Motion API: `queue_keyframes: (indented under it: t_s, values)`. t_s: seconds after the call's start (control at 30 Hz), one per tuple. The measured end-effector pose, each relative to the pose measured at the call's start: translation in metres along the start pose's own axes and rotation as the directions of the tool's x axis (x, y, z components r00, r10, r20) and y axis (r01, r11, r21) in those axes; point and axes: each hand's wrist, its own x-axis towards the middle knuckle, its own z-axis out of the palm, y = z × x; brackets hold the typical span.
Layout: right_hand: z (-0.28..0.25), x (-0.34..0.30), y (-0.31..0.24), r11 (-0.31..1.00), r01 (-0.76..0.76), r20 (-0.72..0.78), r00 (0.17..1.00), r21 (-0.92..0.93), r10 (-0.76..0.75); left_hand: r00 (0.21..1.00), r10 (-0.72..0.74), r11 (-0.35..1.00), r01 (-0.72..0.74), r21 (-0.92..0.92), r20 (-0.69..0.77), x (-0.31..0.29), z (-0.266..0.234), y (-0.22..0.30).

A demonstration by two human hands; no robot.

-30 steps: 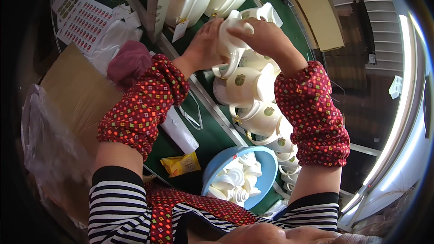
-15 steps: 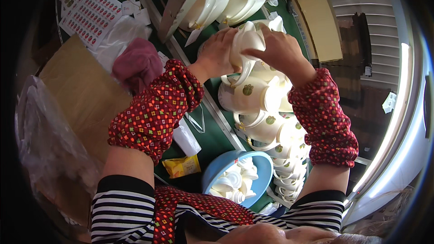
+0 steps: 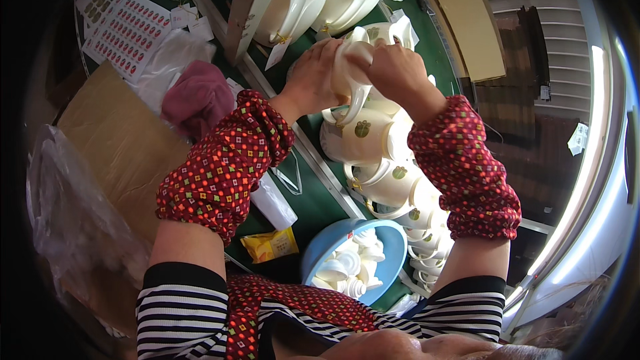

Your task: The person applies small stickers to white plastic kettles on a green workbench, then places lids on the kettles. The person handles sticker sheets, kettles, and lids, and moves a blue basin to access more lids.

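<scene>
A white ceramic jug (image 3: 352,73) with a looped handle is tilted in front of me, its mouth toward my right side. My left hand (image 3: 315,80) is wrapped round its body from the left. At its mouth my right hand (image 3: 395,72) is curled, its thumb and fingertips smeared by motion over the rim. Whatever those fingers pinch, if anything, is hidden. Right below the hands more white jugs (image 3: 371,135) stand in a row with green emblems and gold cords. Farther off, two more jugs (image 3: 293,1) carry hanging paper tags.
A blue basin (image 3: 394,253) holding several white lids stands near me. Left of it lie a yellow packet (image 3: 269,245) and a white roll (image 3: 275,203). Farther left are a pink cloth (image 3: 198,99), a sticker sheet (image 3: 127,35) and cardboard (image 3: 120,140). A metal post (image 3: 257,10) rises beyond my left hand.
My right hand has shifted left and curled more tightly at the jug's mouth. The left hand keeps hold of the jug. The whole view has shifted slightly.
</scene>
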Motion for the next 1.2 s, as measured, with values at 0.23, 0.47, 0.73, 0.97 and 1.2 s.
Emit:
queue_keyframes:
  t_s: [0.23,0.47,0.73,0.97,1.2]
  values:
    - [0.009,0.000,0.042,0.872,0.489,-0.194,0.855,-0.007,-0.481,1.000,-0.016,1.000,0.016,0.009,-0.020,0.000,-0.004,0.000]
    - [0.015,0.009,0.039,0.940,0.340,-0.166,0.926,-0.034,-0.340,1.000,0.008,0.999,-0.008,-0.033,-0.017,0.002,0.005,-0.003]
    - [0.026,-0.012,-0.013,0.995,0.077,-0.507,0.862,0.067,-0.032,0.924,0.382,0.921,-0.383,-0.068,-0.033,0.005,0.018,-0.046]
    - [0.049,-0.030,0.002,0.958,0.090,-0.474,0.879,0.272,0.052,0.994,0.053,0.924,-0.085,0.373,0.095,-0.018,0.010,-0.041]
    - [0.143,-0.284,0.026,0.963,0.129,0.102,0.982,0.237,-0.156,0.762,0.208,0.953,-0.016,-0.303,0.614,-0.222,-0.012,0.178]
